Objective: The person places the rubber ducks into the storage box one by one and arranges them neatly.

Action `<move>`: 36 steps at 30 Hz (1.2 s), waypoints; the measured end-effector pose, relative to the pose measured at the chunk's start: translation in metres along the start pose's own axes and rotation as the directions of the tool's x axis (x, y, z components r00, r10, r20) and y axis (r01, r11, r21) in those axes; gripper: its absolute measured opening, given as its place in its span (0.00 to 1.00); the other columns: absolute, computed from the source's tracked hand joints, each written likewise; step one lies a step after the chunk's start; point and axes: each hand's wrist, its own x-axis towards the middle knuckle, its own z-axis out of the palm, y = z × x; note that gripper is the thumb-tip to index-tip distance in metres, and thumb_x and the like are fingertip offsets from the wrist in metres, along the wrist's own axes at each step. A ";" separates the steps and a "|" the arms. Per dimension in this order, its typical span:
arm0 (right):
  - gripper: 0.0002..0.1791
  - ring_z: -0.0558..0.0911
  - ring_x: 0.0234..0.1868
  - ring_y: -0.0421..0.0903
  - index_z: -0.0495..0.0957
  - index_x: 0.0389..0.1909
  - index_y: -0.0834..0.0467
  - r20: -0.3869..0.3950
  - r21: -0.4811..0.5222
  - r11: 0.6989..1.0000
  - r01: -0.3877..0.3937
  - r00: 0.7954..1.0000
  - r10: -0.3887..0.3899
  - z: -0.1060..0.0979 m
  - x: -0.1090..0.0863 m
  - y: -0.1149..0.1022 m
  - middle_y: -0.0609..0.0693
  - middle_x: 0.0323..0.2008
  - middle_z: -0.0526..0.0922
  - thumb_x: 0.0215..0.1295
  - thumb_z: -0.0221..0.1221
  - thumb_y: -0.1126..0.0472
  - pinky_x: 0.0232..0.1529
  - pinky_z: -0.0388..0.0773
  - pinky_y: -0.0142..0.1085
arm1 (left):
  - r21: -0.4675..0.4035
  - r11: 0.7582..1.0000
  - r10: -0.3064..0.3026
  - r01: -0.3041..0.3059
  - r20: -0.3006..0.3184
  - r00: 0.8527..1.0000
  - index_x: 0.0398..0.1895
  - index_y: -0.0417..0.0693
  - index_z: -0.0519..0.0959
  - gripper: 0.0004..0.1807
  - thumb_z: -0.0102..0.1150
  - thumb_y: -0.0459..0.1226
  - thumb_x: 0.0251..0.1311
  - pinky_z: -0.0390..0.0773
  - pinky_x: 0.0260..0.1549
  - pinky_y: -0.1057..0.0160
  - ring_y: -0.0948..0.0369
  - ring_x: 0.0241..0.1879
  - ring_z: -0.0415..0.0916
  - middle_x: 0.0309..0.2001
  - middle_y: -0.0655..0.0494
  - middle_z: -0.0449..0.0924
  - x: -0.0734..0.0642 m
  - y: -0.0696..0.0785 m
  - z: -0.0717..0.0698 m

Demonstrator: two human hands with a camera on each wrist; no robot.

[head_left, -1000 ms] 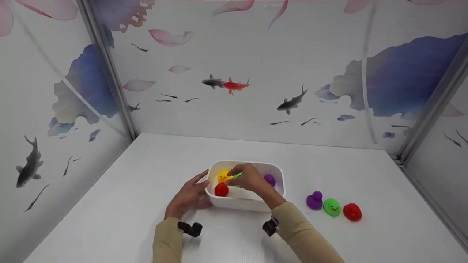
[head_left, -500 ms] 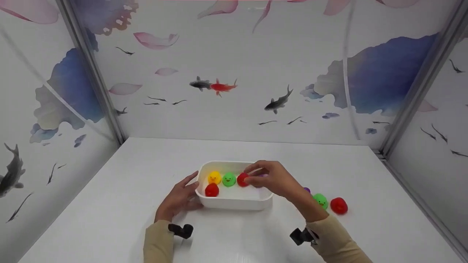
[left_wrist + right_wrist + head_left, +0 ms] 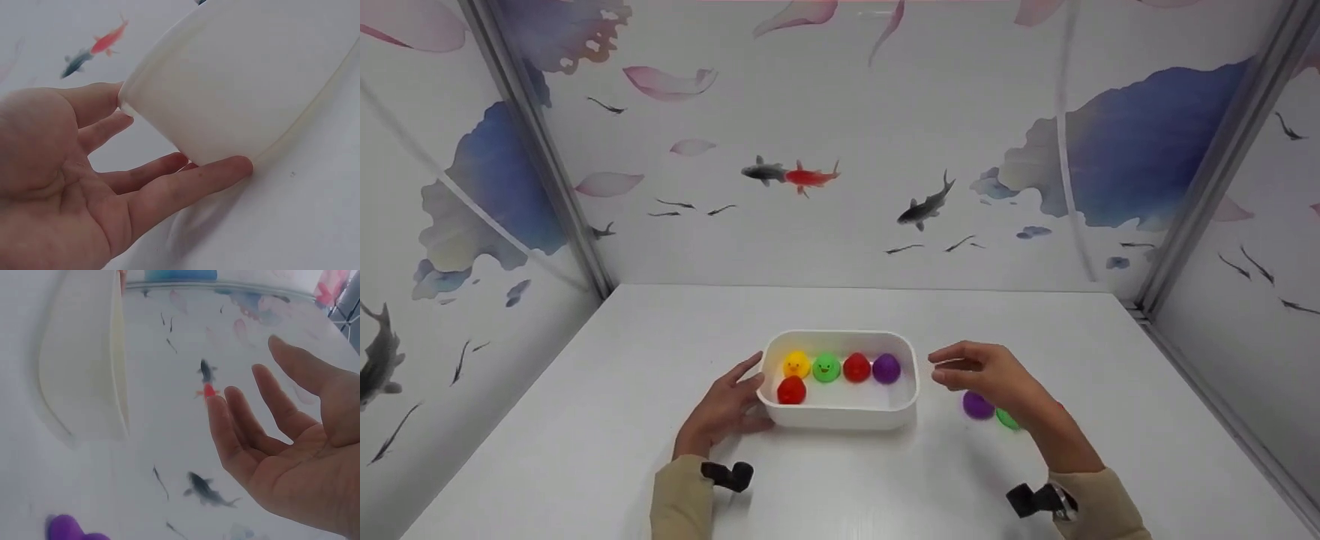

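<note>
A white rectangular bin [image 3: 840, 418] holds a front-left red duck [image 3: 791, 391] and a back row: yellow duck [image 3: 796, 365], green duck [image 3: 826, 367], red duck [image 3: 856, 367], purple duck [image 3: 886, 368]. My left hand [image 3: 724, 409] rests against the bin's left end. In the left wrist view its fairly straight fingers touch the bin wall [image 3: 225, 84] at the rim and lower edge. Right of the bin, my right hand [image 3: 997, 379] is raised with spread, slightly bent fingers and holds nothing, as the right wrist view also shows.
Beneath the right hand, a purple rubber duck [image 3: 979, 406] and a partly covered green rubber duck [image 3: 1007, 418] sit on the white table [image 3: 840, 487]. The red duck beside them is hidden by the right arm. White walls [image 3: 840, 255] with painted fish enclose the table.
The right hand set down the green duck, was at the back-row red duck, then moved right, out of the bin, empty. The left hand stays at the bin's left end. The head view shifted slightly.
</note>
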 end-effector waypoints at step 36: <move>0.30 0.73 0.68 0.64 0.75 0.65 0.56 -0.073 -0.196 0.979 -0.060 0.996 0.046 -0.055 0.011 0.106 0.61 0.65 0.76 0.65 0.65 0.47 0.65 0.75 0.57 | -0.025 1.000 0.010 -0.010 0.006 1.000 0.77 0.68 0.60 0.33 0.56 0.50 0.71 0.85 0.50 0.45 0.43 0.66 0.73 0.74 0.41 0.65 -0.002 0.002 0.001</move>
